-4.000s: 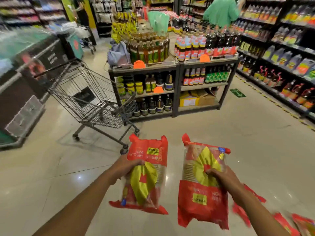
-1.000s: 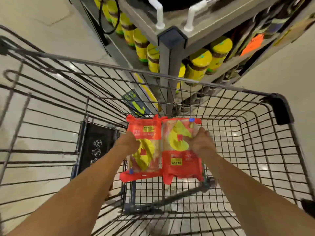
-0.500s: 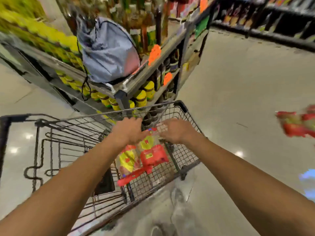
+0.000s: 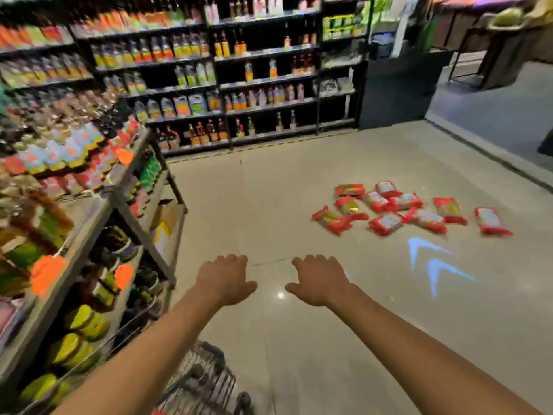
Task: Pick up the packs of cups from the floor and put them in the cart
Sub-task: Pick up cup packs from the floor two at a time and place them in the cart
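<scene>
Several red packs of cups [image 4: 386,223] lie scattered on the pale floor, right of centre and well ahead of me. My left hand [image 4: 225,280] and my right hand [image 4: 319,280] are held out in front, palms down, fingers relaxed, holding nothing. Both hover over bare floor, short of the packs. Only a corner of the wire cart [image 4: 200,381] shows at the bottom edge, under my left forearm. A sliver of red shows in the cart at the very bottom.
A metal shelf unit [image 4: 125,211] with jars and bottles stands close on my left. Dark wall shelves of bottles [image 4: 263,82] run along the back. Blue arrow lights [image 4: 431,262] fall on the floor near the packs. A dark counter [image 4: 395,94] stands at the back right.
Both hands have let go of the two packs, which stayed in the cart. My view has swung right, from the cart toward the packs on the floor, and my hands are now empty.
</scene>
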A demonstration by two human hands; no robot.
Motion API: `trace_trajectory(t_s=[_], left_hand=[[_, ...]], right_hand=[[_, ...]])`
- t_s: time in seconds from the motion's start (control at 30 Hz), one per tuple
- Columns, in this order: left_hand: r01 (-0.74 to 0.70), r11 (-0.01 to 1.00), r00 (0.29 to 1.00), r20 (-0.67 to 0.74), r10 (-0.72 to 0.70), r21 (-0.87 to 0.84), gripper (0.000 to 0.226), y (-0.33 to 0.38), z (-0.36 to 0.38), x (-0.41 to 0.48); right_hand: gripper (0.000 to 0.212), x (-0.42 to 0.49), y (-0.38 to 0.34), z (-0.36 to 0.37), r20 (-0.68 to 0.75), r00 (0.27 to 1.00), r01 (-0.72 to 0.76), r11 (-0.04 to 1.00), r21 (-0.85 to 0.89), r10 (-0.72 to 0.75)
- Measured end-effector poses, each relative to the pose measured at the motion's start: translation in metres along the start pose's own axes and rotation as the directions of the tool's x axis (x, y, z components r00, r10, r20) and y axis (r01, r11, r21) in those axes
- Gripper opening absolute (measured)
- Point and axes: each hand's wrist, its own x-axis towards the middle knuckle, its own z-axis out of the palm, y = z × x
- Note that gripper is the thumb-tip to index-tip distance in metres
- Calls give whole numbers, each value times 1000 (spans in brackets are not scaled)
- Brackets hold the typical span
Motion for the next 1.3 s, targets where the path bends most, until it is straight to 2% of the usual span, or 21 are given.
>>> trace_trajectory(t_s=[0.27, 0.5, 0.83, 0.93, 1.03, 1.3], left_hand=[[-199, 979, 980, 4, 199, 54, 68, 189, -63, 140], [-348, 934, 937, 48, 345, 84, 67, 308, -94, 247], [-519, 853, 855, 42, 517, 54, 67, 432, -143, 465], [-540, 838, 841, 75, 535, 75, 61, 464, -164, 539], [-555, 829, 831, 105, 547, 67, 68, 494, -181, 609], [-550, 829, 828, 190, 527, 97, 68, 576, -218, 771]], right_hand=[[67, 19, 245, -20, 27, 961, -275, 959, 69, 274], [69, 47, 394, -46, 44, 898, -441, 894, 77, 439], [67, 173, 557, -89, 73, 822, -568, 823, 17, 565], [67, 225, 605, -109, 118, 791, -607, 794, 27, 600], [67, 273, 651, -128, 145, 770, -632, 774, 33, 622], [64, 397, 792, -150, 220, 747, -664, 725, 184, 628]])
